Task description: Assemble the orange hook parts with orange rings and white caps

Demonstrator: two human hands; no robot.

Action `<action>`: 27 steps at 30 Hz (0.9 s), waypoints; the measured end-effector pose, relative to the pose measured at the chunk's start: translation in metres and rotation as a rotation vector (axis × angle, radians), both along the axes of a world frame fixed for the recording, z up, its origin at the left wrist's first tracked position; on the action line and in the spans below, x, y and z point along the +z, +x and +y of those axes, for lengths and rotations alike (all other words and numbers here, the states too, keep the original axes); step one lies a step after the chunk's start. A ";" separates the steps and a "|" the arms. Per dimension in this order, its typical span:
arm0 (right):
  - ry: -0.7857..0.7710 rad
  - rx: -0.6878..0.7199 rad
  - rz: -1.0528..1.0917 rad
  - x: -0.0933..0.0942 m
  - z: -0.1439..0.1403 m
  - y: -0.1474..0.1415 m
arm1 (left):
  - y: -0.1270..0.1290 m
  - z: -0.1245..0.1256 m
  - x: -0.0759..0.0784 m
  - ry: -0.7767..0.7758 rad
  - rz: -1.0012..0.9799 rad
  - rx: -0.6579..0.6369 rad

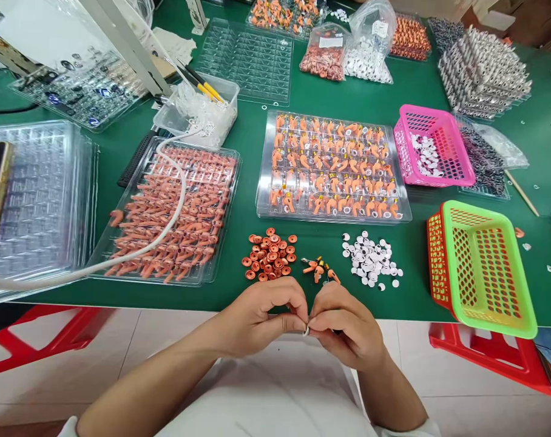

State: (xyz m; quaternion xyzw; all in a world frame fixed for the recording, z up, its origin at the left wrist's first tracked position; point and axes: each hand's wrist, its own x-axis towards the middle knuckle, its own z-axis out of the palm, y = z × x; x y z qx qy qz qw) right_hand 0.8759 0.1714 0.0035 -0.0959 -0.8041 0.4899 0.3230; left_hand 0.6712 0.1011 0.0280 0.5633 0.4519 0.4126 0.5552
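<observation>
While my left hand [261, 318] and right hand [343, 328] pinch closed on a tiny white part [306, 331] just off the tabletop's [248, 152] near edge, I judge any slip drops it floorward, beyond the orange rings [269, 254].

- Green basket [485, 267] — right edge of the table [248, 103], orange end wall.
- Pink basket [434, 145] — white pieces inside.
- Clear tray [332, 167] — rows of orange parts.
- White cable [166, 224] — lying across the left tray [175, 212].
- Red stool [489, 355] — under the table.
</observation>
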 end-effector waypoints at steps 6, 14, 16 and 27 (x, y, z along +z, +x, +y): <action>-0.034 0.022 0.015 0.000 -0.001 -0.001 | 0.000 0.000 0.001 0.051 0.006 -0.030; -0.080 0.019 0.004 0.001 -0.003 -0.001 | 0.000 0.000 0.002 0.094 0.029 -0.078; -0.078 0.013 0.009 0.001 -0.003 -0.001 | 0.001 0.000 0.003 0.094 0.037 -0.082; -0.004 0.012 0.043 -0.001 -0.003 0.000 | 0.005 -0.005 -0.002 0.139 0.068 -0.106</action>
